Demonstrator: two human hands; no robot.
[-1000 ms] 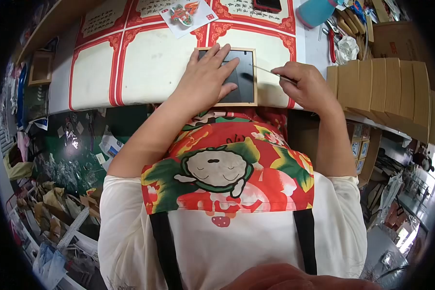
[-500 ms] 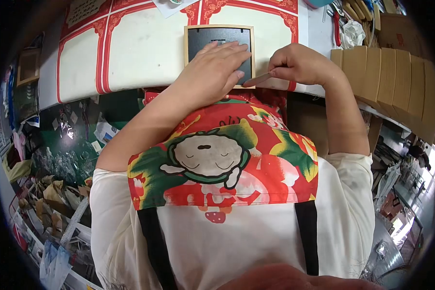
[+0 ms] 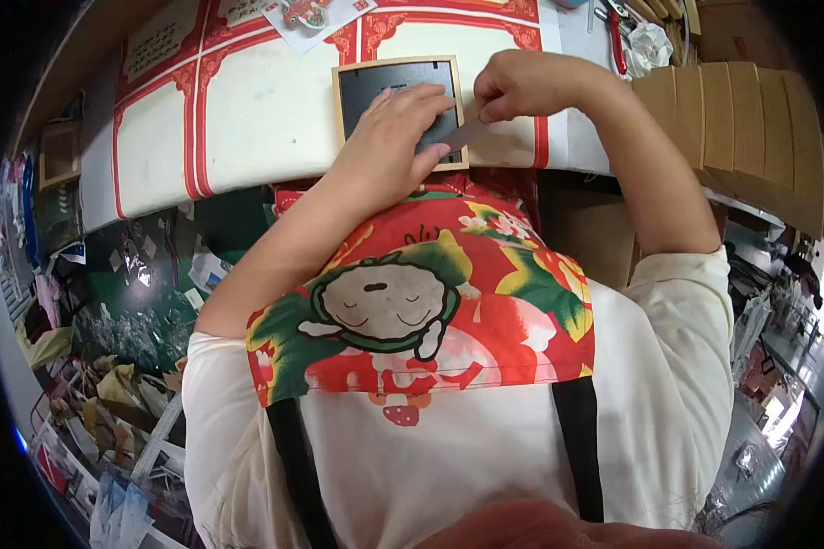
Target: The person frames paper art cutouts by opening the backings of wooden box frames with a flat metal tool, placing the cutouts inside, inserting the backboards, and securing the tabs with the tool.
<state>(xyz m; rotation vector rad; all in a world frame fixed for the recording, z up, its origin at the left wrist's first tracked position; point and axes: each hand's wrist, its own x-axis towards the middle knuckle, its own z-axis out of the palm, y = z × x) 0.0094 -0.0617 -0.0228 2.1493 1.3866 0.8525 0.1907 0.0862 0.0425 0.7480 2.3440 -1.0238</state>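
Note:
A wooden frame (image 3: 462,102) with a black backing (image 3: 366,84) lies on the table at its front edge. My left hand (image 3: 395,133) rests on the backing with its fingers spread, pressing nothing between them. To the right of the frame, my right hand (image 3: 513,87) is closed on a thin flat metal blade (image 3: 468,135). The blade slants down to the left, and its tip is at the frame's lower right inner edge, near my left thumb.
The table (image 3: 261,119) has red-bordered panels. A card with a colourful ornament (image 3: 304,13) lies at the back. Red-handled pliers (image 3: 617,46) and crumpled white plastic (image 3: 648,48) are back right. A row of brown cardboard pieces (image 3: 737,119) stands on the right.
The blade was at the frame's upper right side, then moved down to the lower right corner. My right hand has since turned and risen slightly. My left hand stays on the backing.

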